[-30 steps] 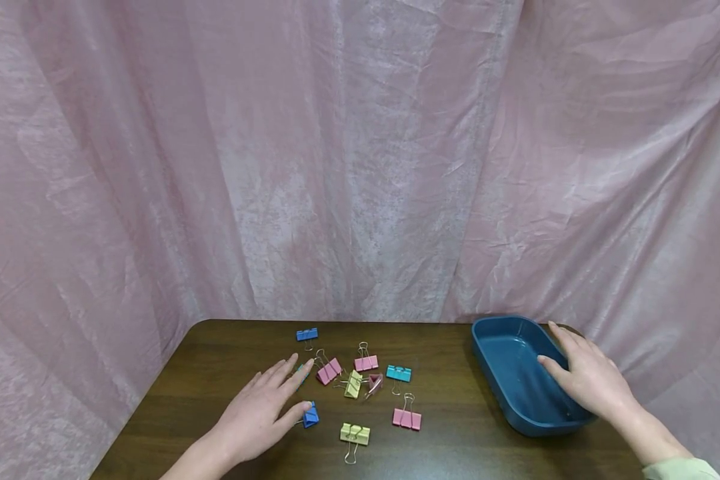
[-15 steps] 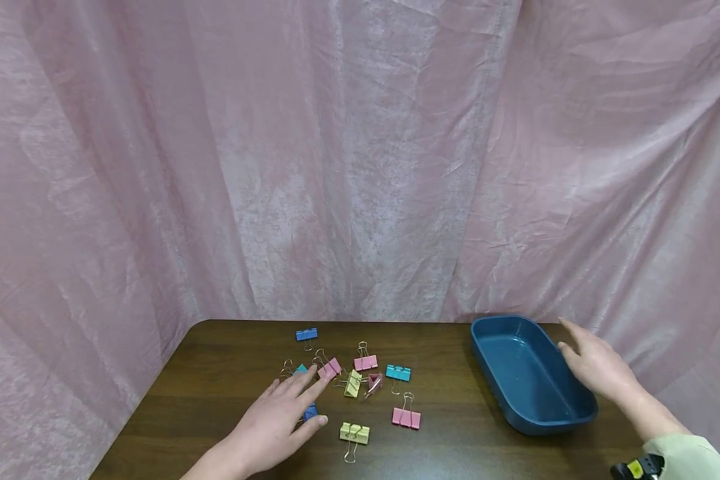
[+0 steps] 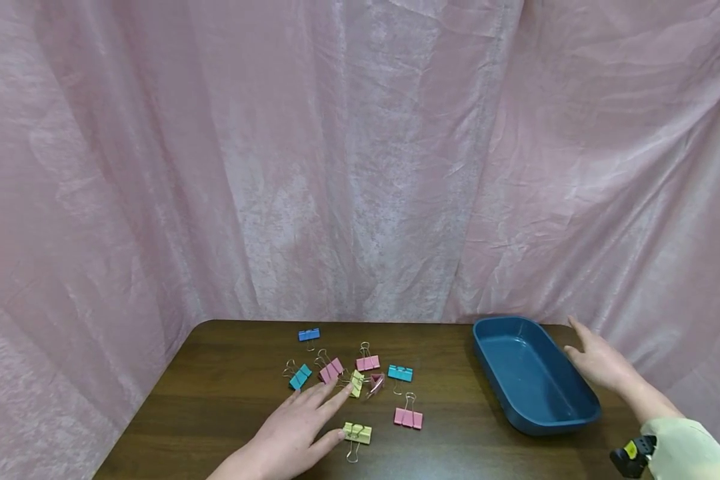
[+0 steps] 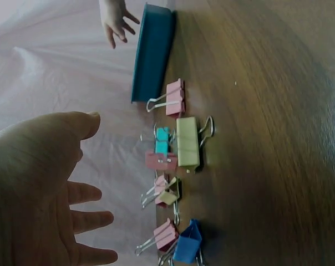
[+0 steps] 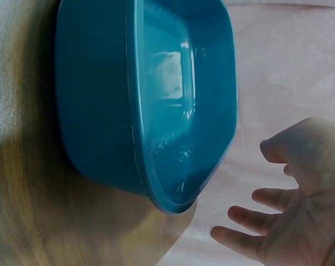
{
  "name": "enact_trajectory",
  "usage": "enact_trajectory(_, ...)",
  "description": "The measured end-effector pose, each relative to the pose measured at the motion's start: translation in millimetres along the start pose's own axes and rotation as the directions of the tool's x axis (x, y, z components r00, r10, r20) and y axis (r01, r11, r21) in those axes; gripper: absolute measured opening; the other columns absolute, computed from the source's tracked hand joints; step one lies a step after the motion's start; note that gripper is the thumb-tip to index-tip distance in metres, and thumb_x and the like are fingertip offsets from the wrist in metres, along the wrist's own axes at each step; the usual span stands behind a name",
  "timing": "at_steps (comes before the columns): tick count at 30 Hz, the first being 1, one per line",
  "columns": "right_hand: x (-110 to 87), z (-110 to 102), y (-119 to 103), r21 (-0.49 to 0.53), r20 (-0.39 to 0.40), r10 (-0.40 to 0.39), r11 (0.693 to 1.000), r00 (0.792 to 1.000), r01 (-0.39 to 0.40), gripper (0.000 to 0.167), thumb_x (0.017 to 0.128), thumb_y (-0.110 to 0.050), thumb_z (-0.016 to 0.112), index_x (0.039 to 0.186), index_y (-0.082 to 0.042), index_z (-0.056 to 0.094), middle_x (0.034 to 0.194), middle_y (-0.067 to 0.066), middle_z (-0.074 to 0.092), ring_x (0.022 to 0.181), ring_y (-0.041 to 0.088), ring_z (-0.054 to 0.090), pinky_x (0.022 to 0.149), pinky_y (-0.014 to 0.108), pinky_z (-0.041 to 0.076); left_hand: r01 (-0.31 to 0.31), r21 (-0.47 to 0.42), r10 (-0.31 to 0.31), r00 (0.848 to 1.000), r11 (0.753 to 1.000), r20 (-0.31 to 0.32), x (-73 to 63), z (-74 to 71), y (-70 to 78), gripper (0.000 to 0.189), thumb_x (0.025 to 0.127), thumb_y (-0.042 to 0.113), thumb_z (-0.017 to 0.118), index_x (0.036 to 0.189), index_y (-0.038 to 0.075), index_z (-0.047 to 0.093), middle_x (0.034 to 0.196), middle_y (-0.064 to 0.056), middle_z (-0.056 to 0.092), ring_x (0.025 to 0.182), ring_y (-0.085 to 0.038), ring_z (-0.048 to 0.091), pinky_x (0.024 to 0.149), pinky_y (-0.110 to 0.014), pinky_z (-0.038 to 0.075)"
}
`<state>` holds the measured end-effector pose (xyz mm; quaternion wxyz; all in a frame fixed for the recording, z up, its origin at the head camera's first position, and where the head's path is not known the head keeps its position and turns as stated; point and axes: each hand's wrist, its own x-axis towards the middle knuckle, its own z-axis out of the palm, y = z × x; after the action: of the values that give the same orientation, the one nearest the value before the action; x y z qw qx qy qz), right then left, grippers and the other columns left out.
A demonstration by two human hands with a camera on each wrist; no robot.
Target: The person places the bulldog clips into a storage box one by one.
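Note:
My left hand [image 3: 294,433] hovers with spread fingers over the near side of several scattered binder clips, holding nothing. Beside its thumb lies a yellow binder clip [image 3: 358,433]; a pink binder clip [image 3: 331,371] and another yellow binder clip [image 3: 357,384] are just beyond its fingertips. A blue binder clip [image 4: 188,244] appears in the left wrist view, but the hand hides it in the head view. At the right, my right hand [image 3: 603,363] is held beside the blue plastic bin [image 3: 504,393], apart from its rim, fingers extended and holding nothing.
More binder clips lie on the brown wooden table [image 3: 216,380]: teal [image 3: 301,377], blue [image 3: 309,335], another teal [image 3: 401,373] and a front pink one [image 3: 409,419]. A pink curtain [image 3: 348,167] hangs right behind the table. A black device [image 3: 633,457] sits at the right wrist.
My left hand has moved right and toward the near edge, uncovering the teal clip and covering the blue one. My right hand has drawn right, away from the bin's rim.

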<state>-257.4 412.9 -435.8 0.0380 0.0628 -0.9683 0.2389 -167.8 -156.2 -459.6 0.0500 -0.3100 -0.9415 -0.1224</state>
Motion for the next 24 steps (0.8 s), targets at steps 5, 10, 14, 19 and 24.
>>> enact_trajectory(5, 2.4, 4.1, 6.7, 0.041, 0.06, 0.012, 0.999, 0.998, -0.015, 0.069, 0.106, -0.012, 0.047, 0.151, 0.022, 0.008, 0.15, 0.05, 0.014, 0.136, 0.068, 0.017, 0.106, 0.075, 0.02, -0.022, 0.018, 0.022, 1.0, 1.0, 0.004, 0.4, 3.3, 7.3, 0.066, 0.103, 0.053, 0.054, 0.161, 0.028, 0.036, 0.161, -0.009, 0.038, 0.142, -0.03, 0.044, 0.108, -0.061, 0.039)
enact_trajectory(10, 4.6, 6.9, 13.1, 0.089, 0.103, 0.021, 0.996, 0.994, -0.03, 0.068, 0.106, -0.01, 0.043, 0.152, 0.021, 0.004, 0.15, 0.051, 0.01, 0.136, 0.069, 0.013, 0.107, 0.075, 0.017, -0.042, 0.007, 0.042, 0.998, 0.999, 0.042, 3.0, 5.2, 13.2, 0.067, 0.103, 0.055, 0.052, 0.162, 0.03, 0.033, 0.162, -0.009, 0.038, 0.143, -0.03, 0.043, 0.107, -0.062, 0.039)
enact_trajectory(14, 7.0, 7.5, 14.5, 0.12, 0.132, 0.022, 0.992, 0.991, -0.038, 0.067, 0.106, -0.007, 0.041, 0.152, 0.021, 0.0, 0.147, 0.053, 0.012, 0.131, 0.069, 0.026, 0.103, 0.073, 0.03, -0.05, -0.009, 0.051, 0.995, 0.999, 0.083, 7.1, 6.2, 17.1, 0.069, 0.103, 0.056, 0.051, 0.163, 0.034, 0.026, 0.162, -0.008, 0.037, 0.143, -0.03, 0.042, 0.107, -0.063, 0.039)
enact_trajectory(19, 8.3, 9.0, 16.6, 0.188, 0.222, 0.09, 0.973, 0.971, -0.134, 0.069, 0.106, -0.007, 0.036, 0.154, 0.012, -0.01, 0.137, 0.055, 0.027, 0.094, 0.047, 0.06, 0.069, 0.05, 0.054, -0.132, 0.018, 0.131, 0.99, 0.991, 0.052, 10.2, 10.1, 21.6, 0.067, 0.104, 0.054, 0.05, 0.163, 0.03, 0.029, 0.158, -0.01, 0.043, 0.139, -0.031, 0.048, 0.106, -0.058, 0.043)
enact_trajectory(24, 9.8, 10.4, 16.5, 0.244, 0.289, 0.105, 0.953, 0.951, -0.18, 0.067, 0.107, -0.008, 0.034, 0.154, 0.01, -0.01, 0.133, 0.054, 0.032, 0.099, 0.042, 0.061, 0.073, 0.049, 0.056, -0.222, 0.058, 0.222, 0.975, 0.973, 0.004, 11.8, 15.4, 25.5, 0.065, 0.105, 0.052, 0.05, 0.162, 0.026, 0.032, 0.153, -0.01, 0.049, 0.134, -0.027, 0.053, 0.104, -0.048, 0.047)
